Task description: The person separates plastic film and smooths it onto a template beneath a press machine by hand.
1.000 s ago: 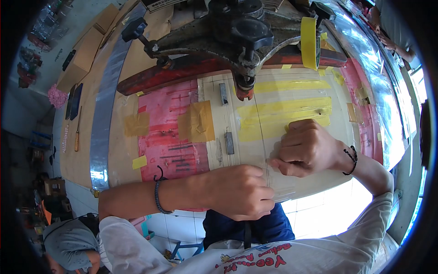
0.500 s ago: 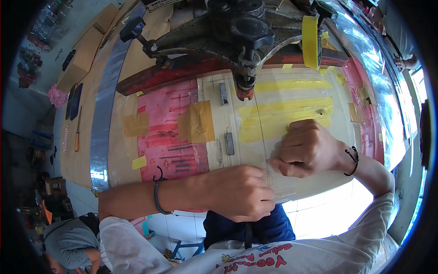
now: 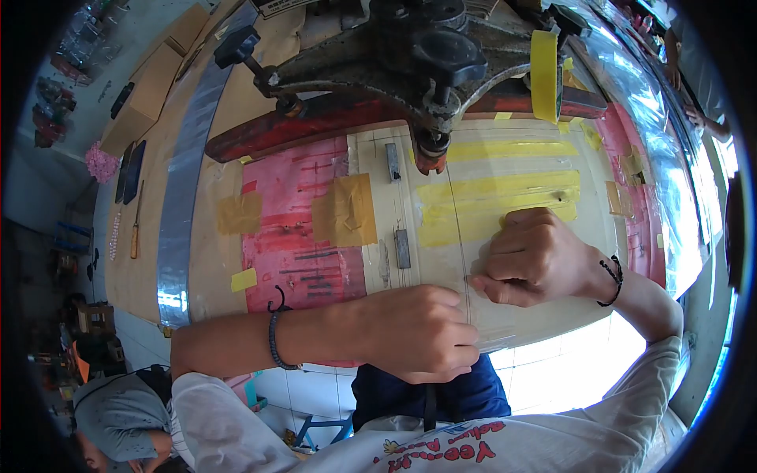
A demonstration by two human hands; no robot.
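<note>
My left hand [image 3: 422,335] is closed, its back toward me, over the near edge of a pale board [image 3: 441,276]. To its right, my right hand [image 3: 527,258] rests in a fist on the board, its knuckles next to yellow tape strips [image 3: 505,189]. Curled fingers hide whatever either hand may hold. A thin dark line [image 3: 453,197] runs down the board toward the space between my hands. Two small grey bars [image 3: 393,162] lie on the board, the nearer one [image 3: 403,248] above my left hand. Left of them is brown tape [image 3: 345,211] over a pink sheet [image 3: 288,213].
A heavy metal frame with black knobs [image 3: 449,55] and a red bar [image 3: 315,118] spans the board's far side; a yellow tape roll [image 3: 543,75] hangs on it. A shiny metal strip [image 3: 185,181] crosses the left. Other people are at lower left [image 3: 126,418] and upper right [image 3: 702,79].
The view has shifted slightly, so the board and frame appear a little further right. Both my hands keep nearly the same closed pose. The person at upper right has moved an arm.
</note>
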